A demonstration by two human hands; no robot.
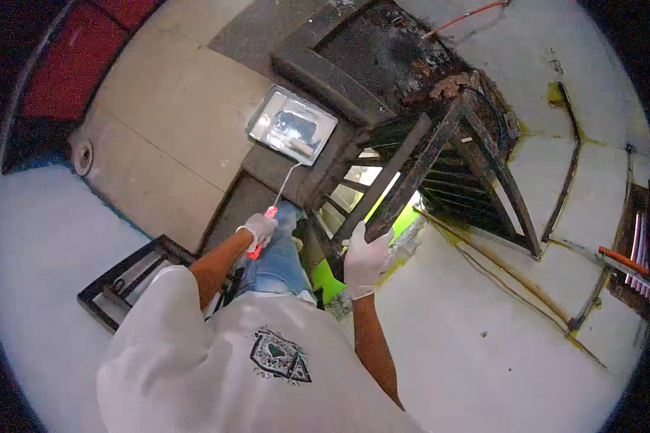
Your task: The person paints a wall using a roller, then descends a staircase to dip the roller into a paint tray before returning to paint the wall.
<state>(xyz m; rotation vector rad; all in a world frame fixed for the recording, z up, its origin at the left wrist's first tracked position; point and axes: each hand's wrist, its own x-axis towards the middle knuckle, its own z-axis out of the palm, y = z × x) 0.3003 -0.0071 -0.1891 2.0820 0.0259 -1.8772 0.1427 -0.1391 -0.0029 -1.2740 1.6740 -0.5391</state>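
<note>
My left hand (260, 229), in a white glove, is closed around the red handle of a paint roller (287, 185). The roller's thin metal rod runs up to the near edge of a paint tray (260, 130). Glossy white liquid and a dark patch show in the tray; I cannot clearly make out the roller head. My right hand (367, 261), also gloved, grips the lower end of a dark, worn metal frame (417, 180) with parallel bars. Part of its grip is hidden behind the bar.
Beige tiled floor (166, 108) lies to the left. A dark metal frame (133, 278) is by my left elbow. White wall panels (440, 310) with yellowish seams and a dark pipe (567, 166) are on the right. A damaged, blackened surface (383, 54) is at the top.
</note>
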